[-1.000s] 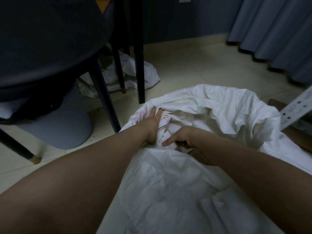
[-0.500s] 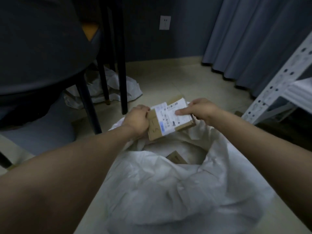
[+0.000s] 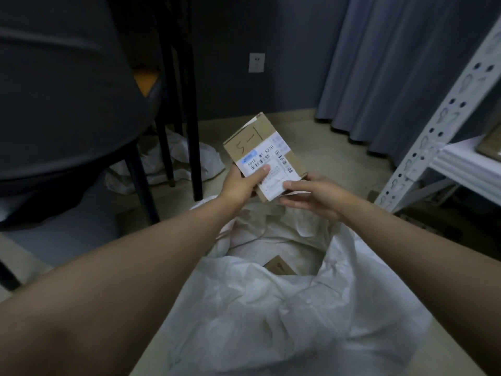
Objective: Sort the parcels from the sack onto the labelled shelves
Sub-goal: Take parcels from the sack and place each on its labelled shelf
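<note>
A small cardboard parcel (image 3: 257,142) with a white shipping label and "5-1" handwritten on it is held up above the open white sack (image 3: 271,308). My left hand (image 3: 241,183) grips its lower left edge, thumb on the label. My right hand (image 3: 311,196) holds the lower right corner from beneath. Inside the sack's mouth a corner of another brown parcel (image 3: 279,265) shows. The white metal shelf unit (image 3: 444,147) stands at the right, with a brown parcel (image 3: 490,147) on its shelf.
A dark round table (image 3: 67,104) with black legs (image 3: 189,126) fills the upper left. A crumpled white sack (image 3: 162,169) lies on the floor under it. Grey curtains (image 3: 393,63) hang at the back right. A wall socket (image 3: 256,62) is on the dark wall.
Both hands went from digging in the sack to lifting out the parcel, then raised it higher and turned it more upright. The view tilted up, showing more of the shelf.
</note>
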